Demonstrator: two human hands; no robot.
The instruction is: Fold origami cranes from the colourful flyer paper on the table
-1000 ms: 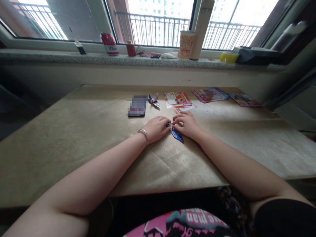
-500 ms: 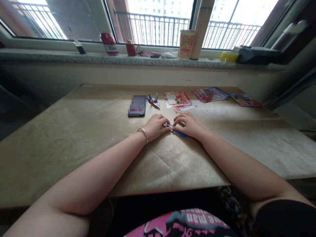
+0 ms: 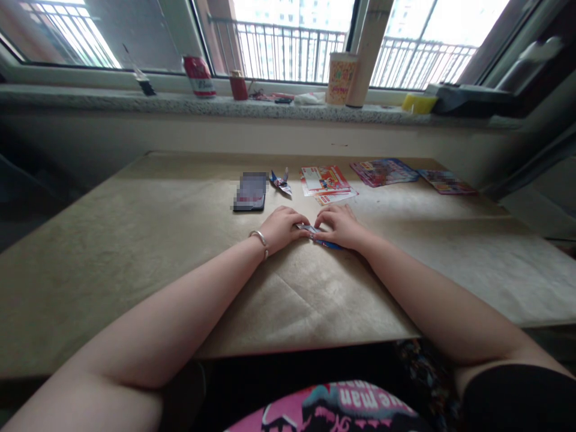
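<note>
A small folded piece of paper (image 3: 327,244), blue and white, lies on the table (image 3: 135,240) between my hands. My left hand (image 3: 284,229) pinches its left end, thumb and fingertips closed on the edge. From the other side, my right hand (image 3: 338,225) grips the paper with thumb and bent fingers, covering part of it. Beyond my hands stands a folded paper crane (image 3: 281,183), blue and white with pointed tips. To its left lies a dark phone (image 3: 250,192), its screen blurred out.
Red and white printed sheets (image 3: 327,182) lie behind my right hand. Further right are a stack of colourful sheets (image 3: 383,171) and another small pile (image 3: 446,182). On the windowsill (image 3: 166,105) stand a red can (image 3: 199,76), a paper cup (image 3: 341,78) and a yellow object (image 3: 418,104).
Both hands keep their hold on the folded paper, with only slight shifts of the fingers. The other things on the table stay in place.
</note>
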